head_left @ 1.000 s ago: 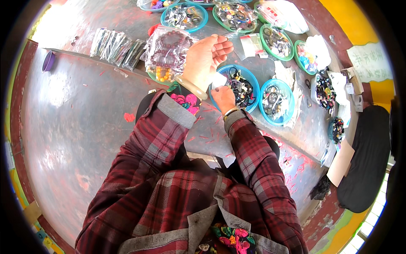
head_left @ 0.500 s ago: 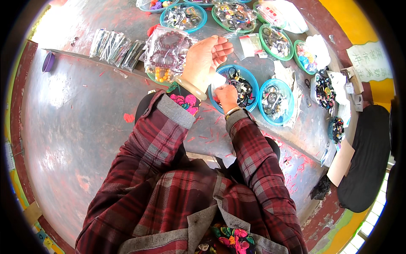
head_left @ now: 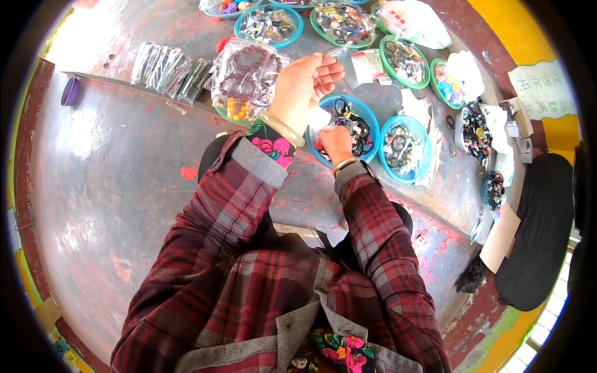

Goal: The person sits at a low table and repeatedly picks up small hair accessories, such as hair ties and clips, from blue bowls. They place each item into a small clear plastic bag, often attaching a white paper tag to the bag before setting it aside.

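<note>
My left hand point(head_left: 300, 84) is raised with its palm turned to the right. Its fingers are loosely bent, and I see nothing between them. A jade-coloured bangle circles that wrist. Lower and to the right, my right hand point(head_left: 336, 142) is closed over the left part of a blue basket point(head_left: 376, 138). A small white piece point(head_left: 319, 118) shows just beyond its fingers; whatever the fingers pinch is hidden. The basket holds a tangle of black hair ties or cords point(head_left: 356, 127) with small bright ornaments. Behind my left wrist lies a clear bag of dark red bead bracelets point(head_left: 239, 78).
Beside the blue basket stands a second one point(head_left: 426, 152) with packaged trinkets. Green baskets point(head_left: 401, 59) and a white plastic bag point(head_left: 418, 23) are farther back. Packaged slim items point(head_left: 165, 68) lie in a row at left. A purple bowl point(head_left: 70, 91) sits beyond. Cardboard point(head_left: 499, 239) rests at right.
My right hand has shifted only slightly, staying over the blue basket. My left hand has barely moved.
</note>
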